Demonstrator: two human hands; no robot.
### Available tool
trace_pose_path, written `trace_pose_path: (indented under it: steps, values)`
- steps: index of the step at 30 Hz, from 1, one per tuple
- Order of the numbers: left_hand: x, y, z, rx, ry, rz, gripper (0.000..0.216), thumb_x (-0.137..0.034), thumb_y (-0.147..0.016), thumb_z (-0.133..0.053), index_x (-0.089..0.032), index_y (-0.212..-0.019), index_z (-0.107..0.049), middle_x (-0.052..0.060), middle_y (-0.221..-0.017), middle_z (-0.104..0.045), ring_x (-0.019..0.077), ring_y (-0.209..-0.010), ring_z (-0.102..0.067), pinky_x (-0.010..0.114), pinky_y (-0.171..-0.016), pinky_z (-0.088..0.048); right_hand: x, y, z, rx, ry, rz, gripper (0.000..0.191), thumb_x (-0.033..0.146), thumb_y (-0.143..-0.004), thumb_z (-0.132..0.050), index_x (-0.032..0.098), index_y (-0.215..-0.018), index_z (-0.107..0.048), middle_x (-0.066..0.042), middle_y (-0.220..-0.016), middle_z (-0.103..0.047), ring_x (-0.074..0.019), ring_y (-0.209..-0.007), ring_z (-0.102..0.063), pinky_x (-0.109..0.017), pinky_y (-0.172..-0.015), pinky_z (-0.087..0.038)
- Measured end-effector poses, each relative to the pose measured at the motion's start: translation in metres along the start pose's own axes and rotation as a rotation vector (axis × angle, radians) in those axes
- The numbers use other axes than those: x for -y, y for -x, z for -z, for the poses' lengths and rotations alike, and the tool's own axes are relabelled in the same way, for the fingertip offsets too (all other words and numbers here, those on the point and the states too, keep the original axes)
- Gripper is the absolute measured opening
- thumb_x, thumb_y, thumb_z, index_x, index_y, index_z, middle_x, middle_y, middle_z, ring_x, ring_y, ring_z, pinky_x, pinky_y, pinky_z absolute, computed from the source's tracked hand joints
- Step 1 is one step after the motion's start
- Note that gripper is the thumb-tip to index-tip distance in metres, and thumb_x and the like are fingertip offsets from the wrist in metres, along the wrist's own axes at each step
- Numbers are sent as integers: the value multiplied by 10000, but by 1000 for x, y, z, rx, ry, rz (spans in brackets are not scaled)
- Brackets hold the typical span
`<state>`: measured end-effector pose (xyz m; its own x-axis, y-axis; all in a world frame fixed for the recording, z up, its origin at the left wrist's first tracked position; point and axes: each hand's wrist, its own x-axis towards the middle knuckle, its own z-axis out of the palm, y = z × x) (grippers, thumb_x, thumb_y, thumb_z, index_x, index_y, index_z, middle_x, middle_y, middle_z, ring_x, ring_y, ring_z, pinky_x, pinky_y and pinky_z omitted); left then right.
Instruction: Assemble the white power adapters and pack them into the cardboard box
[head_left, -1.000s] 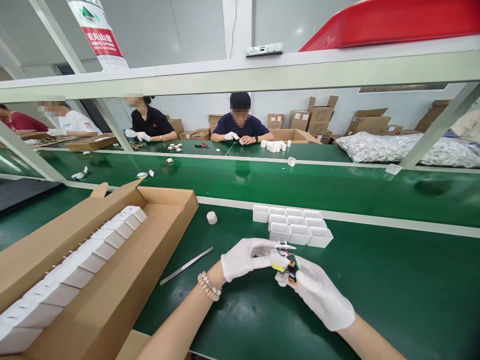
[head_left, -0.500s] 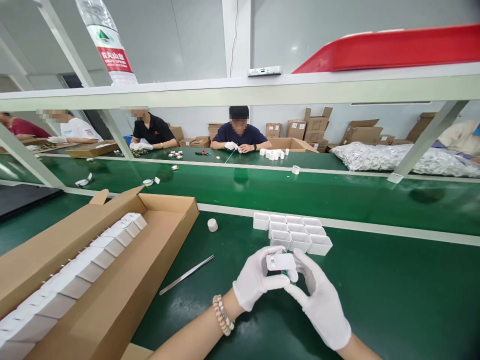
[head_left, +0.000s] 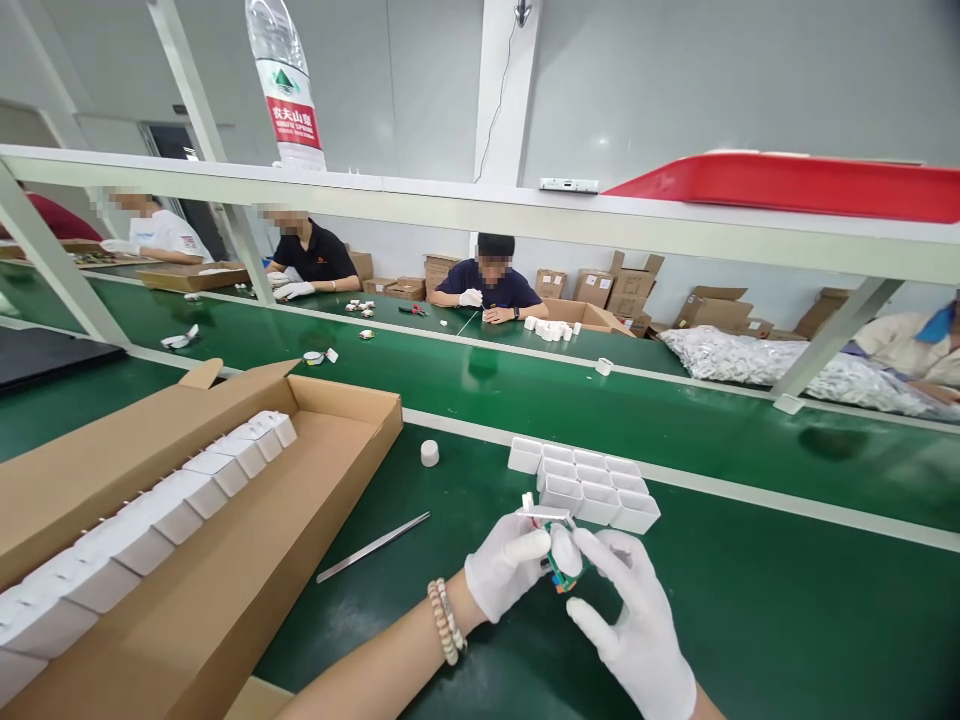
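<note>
Assembly (head_left: 567, 552) pinched in left hand (head_left: 504, 570); right hand (head_left: 637, 622) alongside, thumb spread

Noted at far left: dark flat object (head_left: 56, 365). Next: open cardboard box (head_left: 315, 450), laid at a slant on green worktop (head_left: 765, 610), containing row of white housings (head_left: 180, 508) set side by side, metal prongs showing along rear edge. On overhead shelf (head_left: 420, 205): water bottle (head_left: 289, 110) with red-and-white label. Right of box: metal tweezers (head_left: 373, 547), lying diagonally, tips pointing away; white cap (head_left: 429, 453), beyond tips and apart from them. Behind far counter: co-worker (head_left: 491, 285) in dark shirt, head bowed.

At left hand: white glove, beaded bracelet (head_left: 444, 618) at wrist, thumb and fingers closed on left side of assembly, above worktop. On assembly: green board, white oval part, thin white plate across top. Just beyond: open white cups (head_left: 598, 500), grouped in touching rows. At right hand: white glove, thumb well apart from forefinger, forefinger tip close against assembly's upper right edge; contact not confirmable. Farther right: bagged white parts (head_left: 757, 358) on far counter; red tray (head_left: 795, 190) on shelf.
</note>
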<state>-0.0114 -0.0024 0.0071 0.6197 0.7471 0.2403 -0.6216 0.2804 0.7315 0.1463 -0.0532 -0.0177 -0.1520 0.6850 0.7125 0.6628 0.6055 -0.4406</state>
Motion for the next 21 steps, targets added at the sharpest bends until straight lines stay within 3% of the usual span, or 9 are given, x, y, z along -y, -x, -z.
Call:
trace_pose_path:
  steps: [5, 11, 17, 21]
  values:
    - [5, 6, 2, -56, 136, 97, 439, -480, -744, -660, -91, -947, -672, 95, -772, -648, 180, -643, -610, 311, -657, -459, 1, 2, 2, -6, 0, 2, 388, 351, -866, -546, 253, -1240, -511, -88, -1028, -450, -253, -887, -538, -410, -682, -524]
    - [5, 6, 4, -38, 87, 133, 501, -574, -751, -607, -101, -901, -673, 93, -689, -654, 218, -673, -639, 315, -649, -470, 4, 1, 5, 42, -64, -58, 381, 331, -853, -554, 283, -1227, -506, -89, -1065, -448, -271, -926, -533, -428, -737, -513]
    - [6, -2, 2, 43, -153, 59, 401, -461, -760, -655, -77, -651, -620, 74, -658, -573, 195, -734, -597, 307, -731, -450, 6, 0, 3, 100, -200, -162, 460, 379, -813, -608, 301, -1255, -505, -73, -1016, -472, -260, -879, -541, -424, -741, -516]
    - [8, -3, 3, 45, -243, 99, 400, -471, -769, -641, -96, -636, -595, 56, -647, -553, 171, -717, -561, 303, -748, -432, 4, -3, 3, 140, -292, -247, 381, 322, -773, -649, 278, -1146, -584, -46, -935, -469, -220, -785, -526, -403, -719, -511]
